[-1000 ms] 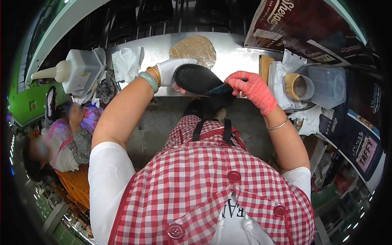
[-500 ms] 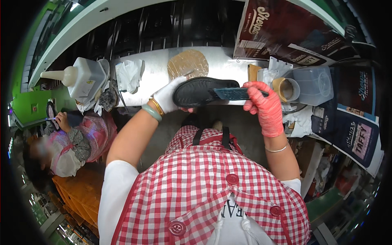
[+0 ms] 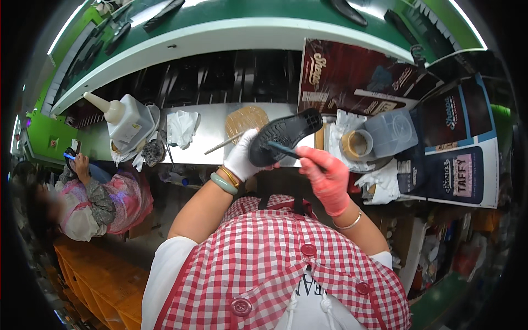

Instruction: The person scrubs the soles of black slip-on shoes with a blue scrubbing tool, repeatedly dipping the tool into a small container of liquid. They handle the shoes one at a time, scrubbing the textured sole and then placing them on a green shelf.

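My left hand (image 3: 240, 159), in a white glove, grips a black shoe sole (image 3: 285, 133) and holds it tilted above the bench. The sole's tread side faces up. My right hand (image 3: 324, 172), in a pink glove, holds a dark-handled brush (image 3: 284, 149) whose tip lies against the sole. A round tan pad (image 3: 246, 119) lies on the white bench top just behind the sole. A thin stick (image 3: 221, 146) rests on the bench beside my left hand.
A white glue bottle with a cone nozzle (image 3: 127, 117) and a crumpled white rag (image 3: 182, 127) stand at the left. A small open pot (image 3: 355, 144) and a clear tub (image 3: 391, 132) sit at the right among dark printed boxes (image 3: 352, 78). Another person (image 3: 93, 196) sits at the lower left.
Both hands have lifted the sole further from my body, over the bench. The sole now tilts up to the right, and the brush has moved onto its middle.
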### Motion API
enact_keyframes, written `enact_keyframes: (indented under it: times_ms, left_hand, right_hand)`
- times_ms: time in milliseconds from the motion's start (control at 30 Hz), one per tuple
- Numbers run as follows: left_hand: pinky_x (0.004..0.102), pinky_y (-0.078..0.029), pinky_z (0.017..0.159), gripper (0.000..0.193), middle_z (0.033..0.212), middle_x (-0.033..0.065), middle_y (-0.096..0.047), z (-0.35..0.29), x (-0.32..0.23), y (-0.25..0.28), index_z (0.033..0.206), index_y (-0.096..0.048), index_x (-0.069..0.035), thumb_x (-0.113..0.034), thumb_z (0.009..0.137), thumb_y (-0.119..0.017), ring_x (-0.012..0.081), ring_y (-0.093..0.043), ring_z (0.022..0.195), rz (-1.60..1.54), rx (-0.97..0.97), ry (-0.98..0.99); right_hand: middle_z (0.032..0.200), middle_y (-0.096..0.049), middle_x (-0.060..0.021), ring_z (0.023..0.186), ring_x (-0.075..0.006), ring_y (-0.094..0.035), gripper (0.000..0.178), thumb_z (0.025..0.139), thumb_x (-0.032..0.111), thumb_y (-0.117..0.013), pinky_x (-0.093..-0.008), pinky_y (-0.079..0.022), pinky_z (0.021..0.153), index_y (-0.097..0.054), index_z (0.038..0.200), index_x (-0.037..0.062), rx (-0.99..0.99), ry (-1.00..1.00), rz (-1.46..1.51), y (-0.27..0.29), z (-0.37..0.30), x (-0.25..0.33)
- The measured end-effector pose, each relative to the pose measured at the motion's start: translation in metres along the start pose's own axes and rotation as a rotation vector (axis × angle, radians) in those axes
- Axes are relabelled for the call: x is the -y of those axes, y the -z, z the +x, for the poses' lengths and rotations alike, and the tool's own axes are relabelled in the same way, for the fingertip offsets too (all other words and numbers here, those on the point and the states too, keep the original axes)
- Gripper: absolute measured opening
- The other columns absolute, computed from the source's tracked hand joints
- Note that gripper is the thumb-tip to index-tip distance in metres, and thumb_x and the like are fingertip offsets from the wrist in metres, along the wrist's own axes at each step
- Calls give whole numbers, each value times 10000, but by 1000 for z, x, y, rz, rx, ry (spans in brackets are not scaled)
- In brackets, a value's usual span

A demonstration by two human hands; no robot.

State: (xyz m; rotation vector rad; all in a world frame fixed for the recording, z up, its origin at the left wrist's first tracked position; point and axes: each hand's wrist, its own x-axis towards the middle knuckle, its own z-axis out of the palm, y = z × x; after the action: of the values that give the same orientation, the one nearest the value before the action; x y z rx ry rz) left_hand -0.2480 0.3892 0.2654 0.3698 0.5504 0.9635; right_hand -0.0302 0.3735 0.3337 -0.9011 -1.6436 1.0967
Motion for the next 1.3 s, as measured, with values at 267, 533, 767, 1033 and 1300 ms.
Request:
enact_keyframes:
  times_ms: [267,533,767,1033,1300]
  left_hand:
    - [414,-561,728,471,1039,182,-641,-31,-1,-44,1215,-514,-9,-360,903,-472,295,-666,821,-8,-2,-190]
    - [418,-538,758,511,1063,147,-605,13,-156,-108,1242,-472,-41,-439,928,-413,308,-623,945,81,333,-391]
    - [394,-519,703,534,1173,217,-547,75,-246,-88,1266,-416,8,-430,964,-382,364,-607,943,167,-29,-349]
    - [401,-460,880,411,1086,175,-623,54,-416,44,1101,-623,-71,-356,820,-528,338,-600,972,1882,-1083,-1070]
    - [387,-436,915,683,1137,210,-608,57,-493,106,1149,-585,-7,-523,703,-620,374,-570,1068,2019,-1183,-417]
  right_hand:
    - [946,-622,-76,716,-105,-585,235,943,138,-531,-205,-459,581,-565,1139,11,-629,285,84,46,-21,19]
    - [1051,-609,-105,711,-143,-583,249,960,192,-498,-226,-471,560,-558,1142,33,-1030,354,-152,55,-39,21]
    - [1093,-589,-45,688,-109,-568,257,967,215,-491,-212,-437,584,-556,1151,48,-1002,332,-101,-7,0,15]
    - [903,-609,-65,654,-104,-561,224,954,151,-508,-210,-449,556,-571,1131,29,-1048,60,-37,-35,2,-13]
    - [773,-538,-4,619,-91,-561,200,932,122,-547,-189,-431,546,-587,1107,34,-1092,-87,143,-54,18,-7]
